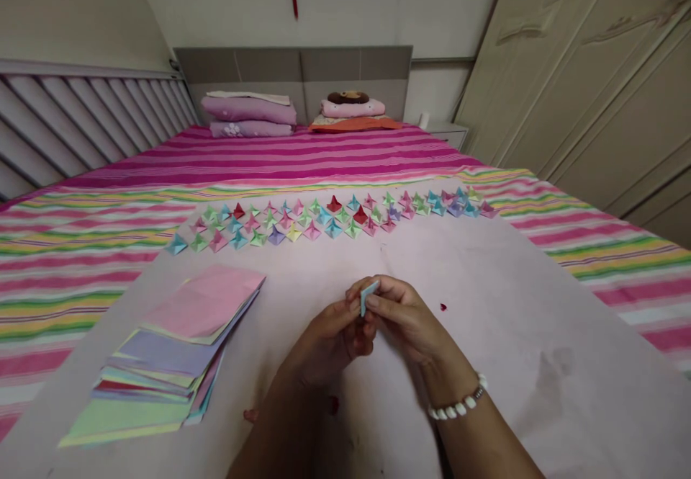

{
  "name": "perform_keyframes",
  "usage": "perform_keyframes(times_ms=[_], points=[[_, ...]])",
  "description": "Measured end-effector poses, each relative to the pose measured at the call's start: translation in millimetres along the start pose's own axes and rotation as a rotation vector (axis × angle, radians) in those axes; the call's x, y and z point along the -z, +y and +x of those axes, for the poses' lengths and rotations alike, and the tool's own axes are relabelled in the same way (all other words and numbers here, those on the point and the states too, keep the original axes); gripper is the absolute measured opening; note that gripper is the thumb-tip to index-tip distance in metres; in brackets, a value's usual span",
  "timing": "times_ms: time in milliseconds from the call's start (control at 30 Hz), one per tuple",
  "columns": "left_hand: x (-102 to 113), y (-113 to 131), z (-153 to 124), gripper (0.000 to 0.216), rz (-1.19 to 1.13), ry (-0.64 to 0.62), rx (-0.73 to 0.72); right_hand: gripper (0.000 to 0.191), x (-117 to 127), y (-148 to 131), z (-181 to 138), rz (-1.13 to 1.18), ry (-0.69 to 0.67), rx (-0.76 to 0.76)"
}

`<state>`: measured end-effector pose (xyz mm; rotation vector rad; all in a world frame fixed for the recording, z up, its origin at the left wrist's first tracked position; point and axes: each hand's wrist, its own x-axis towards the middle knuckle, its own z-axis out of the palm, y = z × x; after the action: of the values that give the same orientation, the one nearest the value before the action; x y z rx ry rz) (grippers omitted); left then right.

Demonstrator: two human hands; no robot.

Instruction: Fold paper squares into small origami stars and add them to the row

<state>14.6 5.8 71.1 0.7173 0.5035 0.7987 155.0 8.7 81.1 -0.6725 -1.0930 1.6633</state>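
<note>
Between both hands is a small folded piece of light blue paper [368, 297], raised a little above the pale sheet [518, 306]. My left hand [337, 335] pinches its left edge between thumb and fingers. From the right, my right hand [402, 313] grips the same piece, thumb flat on its face; a bracelet of white beads circles that wrist. Beyond the hands, several small folded paper boats [333, 230] in many colours stand in rows across the sheet. To the left lies a fanned stack of coloured paper [202, 302], pink on top.
A tiny red scrap [443, 307] lies right of the hands. The sheet rests on a striped bed [588, 241]. Folded purple bedding [248, 113] and a second pile [353, 115] sit by the headboard [291, 68]. A slatted rail [91, 119] runs left; wardrobe doors [588, 68] stand right.
</note>
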Motion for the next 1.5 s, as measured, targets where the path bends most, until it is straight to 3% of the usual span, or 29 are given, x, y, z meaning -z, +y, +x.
perform_keyframes(times_ms=[133,200,267,433,567,700,967,1233,1500], points=[[11,2,9,0.036,0.238,0.244,-0.091,0.021,5,-3,4,-0.06,0.117,0.036],[16,3,13,0.035,0.342,0.41,-0.202,0.024,8,-3,6,-0.129,0.187,0.051],[17,4,14,0.03,0.398,0.483,-0.323,0.026,10,-2,8,-0.184,0.223,0.033],[12,3,10,0.023,0.456,0.41,-0.391,0.027,10,1,10,-0.251,0.219,-0.001],[11,3,10,0.018,0.426,0.446,-0.394,0.028,8,2,11,-0.192,0.276,0.034],[14,3,11,0.019,0.384,0.465,-0.4,0.025,7,1,9,-0.116,0.248,0.033],[13,1,14,0.019,0.445,0.433,-0.447,0.015,6,4,9,-0.101,0.284,0.041],[11,1,11,0.004,0.345,0.414,-0.444,0.006,4,6,9,-0.072,0.271,0.063],[13,1,11,0.016,0.348,0.399,-0.407,0.007,2,3,9,-0.152,0.271,0.101]])
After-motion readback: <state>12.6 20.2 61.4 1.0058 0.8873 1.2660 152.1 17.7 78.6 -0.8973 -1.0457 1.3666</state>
